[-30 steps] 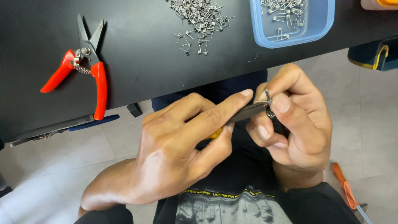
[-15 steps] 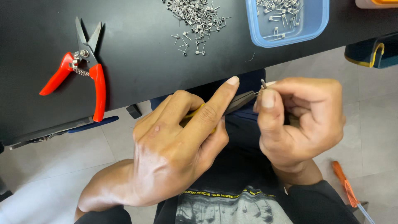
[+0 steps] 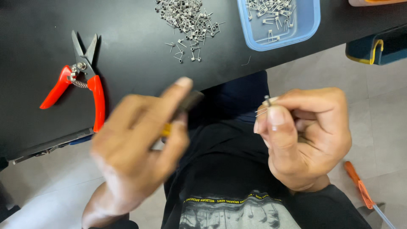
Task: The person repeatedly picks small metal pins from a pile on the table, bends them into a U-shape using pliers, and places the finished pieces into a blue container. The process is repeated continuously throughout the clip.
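Note:
Over my lap, my right hand (image 3: 304,136) pinches a small metal wire coil (image 3: 265,107) between thumb and forefinger; its thin legs stick out to the left. My left hand (image 3: 142,146), blurred, grips a small tool (image 3: 183,111) with a dark tip and a yellow handle. The tool tip is apart from the coil, well to its left. On the black table (image 3: 127,55) above lie a heap of similar metal coils (image 3: 186,19) and a blue plastic tray (image 3: 280,21) with several more coils inside.
Red-handled snips (image 3: 78,80) lie on the table at the left. An orange-handled tool (image 3: 360,188) lies on the light floor at lower right. A dark case with yellow trim (image 3: 377,46) sits at the right edge.
My hands have come apart: the left hand with the tool swung down and left, away from the coil. The right hand stayed, still pinching the coil.

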